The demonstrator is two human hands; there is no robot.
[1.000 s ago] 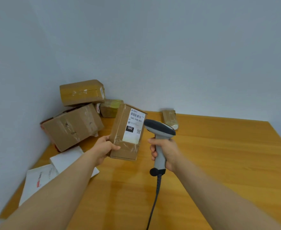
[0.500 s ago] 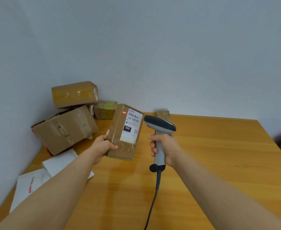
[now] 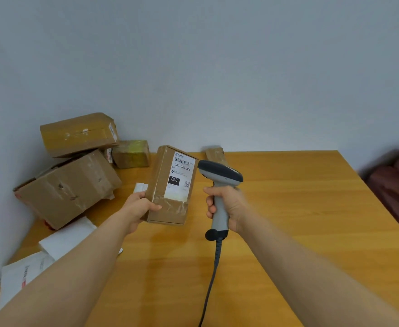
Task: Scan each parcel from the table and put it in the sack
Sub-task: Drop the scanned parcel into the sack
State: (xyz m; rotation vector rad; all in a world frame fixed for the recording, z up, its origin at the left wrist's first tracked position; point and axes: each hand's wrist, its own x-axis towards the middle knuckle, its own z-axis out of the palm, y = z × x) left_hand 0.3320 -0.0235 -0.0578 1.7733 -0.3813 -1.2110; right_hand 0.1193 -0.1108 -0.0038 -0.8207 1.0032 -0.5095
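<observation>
My left hand (image 3: pixel 139 207) grips a brown cardboard parcel (image 3: pixel 167 204) by its lower left edge and holds it upright above the wooden table (image 3: pixel 288 220). A white shipping label (image 3: pixel 180 178) with a barcode and "060" faces me. My right hand (image 3: pixel 226 206) is wrapped round the handle of a grey corded barcode scanner (image 3: pixel 219 173), whose head points left at the label from just beside it. The sack does not show clearly.
Several more cardboard parcels are piled at the back left: a large box (image 3: pixel 68 187), a box on top (image 3: pixel 78 134), a small taped one (image 3: pixel 131 153) and another (image 3: pixel 215 154) behind the scanner. White mailers (image 3: pixel 59 241) lie front left. A dark red object (image 3: pixel 396 185) sits off the right edge.
The red scan dot seen on the label half a second ago is gone. The view has shifted slightly right, and both hands keep the same hold.
</observation>
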